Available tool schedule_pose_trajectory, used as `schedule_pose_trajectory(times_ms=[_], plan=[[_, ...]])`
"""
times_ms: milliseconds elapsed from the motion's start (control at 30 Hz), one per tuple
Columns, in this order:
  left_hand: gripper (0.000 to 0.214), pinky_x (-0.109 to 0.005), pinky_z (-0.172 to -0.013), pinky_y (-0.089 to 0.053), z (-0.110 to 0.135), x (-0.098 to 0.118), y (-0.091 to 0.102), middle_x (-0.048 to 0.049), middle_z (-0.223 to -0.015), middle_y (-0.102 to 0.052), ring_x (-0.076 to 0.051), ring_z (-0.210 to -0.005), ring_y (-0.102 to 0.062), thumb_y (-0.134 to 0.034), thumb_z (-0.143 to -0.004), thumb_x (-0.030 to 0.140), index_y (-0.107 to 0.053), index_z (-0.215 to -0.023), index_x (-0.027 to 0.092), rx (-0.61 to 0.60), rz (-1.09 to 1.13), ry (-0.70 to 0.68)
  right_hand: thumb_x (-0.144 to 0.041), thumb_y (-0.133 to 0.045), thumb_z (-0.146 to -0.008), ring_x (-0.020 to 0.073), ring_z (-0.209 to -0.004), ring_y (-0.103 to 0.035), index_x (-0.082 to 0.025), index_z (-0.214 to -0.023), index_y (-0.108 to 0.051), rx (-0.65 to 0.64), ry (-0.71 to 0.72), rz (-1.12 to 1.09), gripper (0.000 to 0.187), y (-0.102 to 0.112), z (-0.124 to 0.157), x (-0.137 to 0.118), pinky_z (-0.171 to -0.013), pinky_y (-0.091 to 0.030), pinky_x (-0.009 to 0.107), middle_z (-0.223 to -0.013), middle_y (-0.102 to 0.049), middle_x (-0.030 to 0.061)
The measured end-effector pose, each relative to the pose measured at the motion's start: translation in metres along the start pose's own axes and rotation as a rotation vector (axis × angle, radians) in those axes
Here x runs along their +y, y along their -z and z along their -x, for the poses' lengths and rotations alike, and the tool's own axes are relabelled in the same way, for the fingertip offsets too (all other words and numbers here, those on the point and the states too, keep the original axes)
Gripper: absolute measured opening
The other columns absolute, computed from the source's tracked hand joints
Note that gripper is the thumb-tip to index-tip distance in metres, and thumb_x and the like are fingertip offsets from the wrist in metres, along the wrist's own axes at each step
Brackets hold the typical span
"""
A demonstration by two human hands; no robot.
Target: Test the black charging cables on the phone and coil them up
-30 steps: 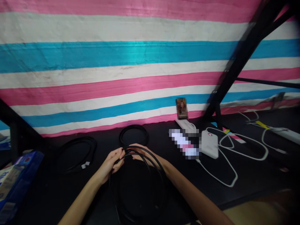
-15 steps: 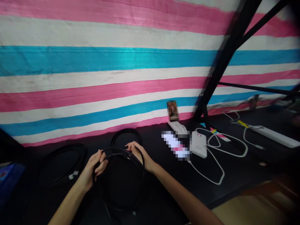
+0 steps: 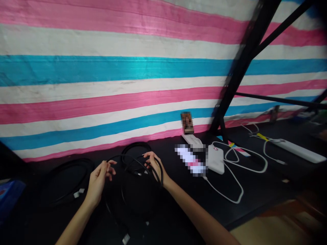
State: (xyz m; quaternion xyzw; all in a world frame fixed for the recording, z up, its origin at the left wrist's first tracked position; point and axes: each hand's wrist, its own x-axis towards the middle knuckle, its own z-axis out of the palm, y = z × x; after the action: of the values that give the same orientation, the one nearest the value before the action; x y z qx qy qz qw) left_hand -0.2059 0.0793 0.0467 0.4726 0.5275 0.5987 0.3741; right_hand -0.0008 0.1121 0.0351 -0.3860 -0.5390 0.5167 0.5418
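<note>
Between my hands a black cable (image 3: 122, 185) hangs in loose loops above the dark table. My left hand (image 3: 99, 178) pinches one stretch of it between thumb and forefinger, the other fingers slightly curled. Loops of the same cable pass around the fingers of my right hand (image 3: 156, 166), which is closed on them. A pale plug (image 3: 126, 239) dangles low, in front of my left forearm. Behind the hands lies another coiled black cable (image 3: 136, 147). To the left rests a further black coil (image 3: 74, 165) with two pale connectors (image 3: 79, 193) beside it.
A white power bank (image 3: 215, 159) with white cords sits right of my hands, near a blurred-out phone-like item (image 3: 190, 160). Farther right lies a long white power strip (image 3: 298, 149). A black metal post (image 3: 236, 80) rises by the striped sheet (image 3: 114, 68). A blue box (image 3: 11, 197) stands at left.
The coil between my hands has loosened, and its loops have spread apart. My left hand has moved slightly left, my right slightly right. A plug now shows hanging low.
</note>
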Motion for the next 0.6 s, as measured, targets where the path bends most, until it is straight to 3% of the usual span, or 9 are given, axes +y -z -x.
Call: schedule_pose_trajectory(times_ms=[133,267,433,600], plan=[[0.044,-0.024,-0.065,-0.039,0.001,-0.002,-0.004,-0.006,-0.08,-0.06,-0.016,-0.07,-0.048,-0.048,-0.075,0.054,-0.065,-0.082,0.014,-0.118,-0.145,0.01,-0.062,-0.039,-0.079,0.0106,-0.057,-0.05,-0.019,-0.085,-0.057,-0.136,-0.04,-0.054,0.047,-0.004,0.004,0.006,-0.052,-0.04,0.022,-0.067,-0.051,-0.0004],[0.041,-0.023,-0.064,-0.038,0.005,-0.004,-0.009,-0.0035,-0.075,-0.058,-0.015,-0.068,-0.048,-0.047,-0.077,0.052,-0.065,-0.083,0.016,-0.218,-0.21,0.026,-0.061,-0.045,-0.076,0.0116,-0.063,-0.052,-0.019,-0.086,-0.057,-0.17,-0.051,-0.089,0.045,-0.006,0.006,0.01,-0.057,-0.043,0.023,-0.074,-0.053,0.0008],[0.033,-0.021,-0.059,-0.037,0.009,-0.005,-0.013,0.0025,-0.066,-0.052,-0.012,-0.062,-0.047,-0.065,-0.067,0.043,-0.06,-0.087,0.017,-0.244,-0.305,-0.045,-0.061,-0.037,-0.081,0.0115,-0.062,-0.051,-0.019,-0.087,-0.057,-0.177,-0.016,-0.038,0.047,-0.005,0.006,0.011,-0.056,-0.041,0.023,-0.072,-0.052,0.0009],[0.029,-0.021,-0.059,-0.037,0.009,-0.008,-0.014,0.0029,-0.064,-0.055,-0.011,-0.06,-0.048,-0.068,-0.065,0.035,-0.044,-0.062,0.019,-0.255,-0.38,-0.165,-0.057,-0.036,-0.084,0.0118,-0.065,-0.052,-0.019,-0.088,-0.059,-0.166,0.043,0.025,0.045,-0.004,0.006,0.013,-0.059,-0.041,0.023,-0.076,-0.054,0.0014]])
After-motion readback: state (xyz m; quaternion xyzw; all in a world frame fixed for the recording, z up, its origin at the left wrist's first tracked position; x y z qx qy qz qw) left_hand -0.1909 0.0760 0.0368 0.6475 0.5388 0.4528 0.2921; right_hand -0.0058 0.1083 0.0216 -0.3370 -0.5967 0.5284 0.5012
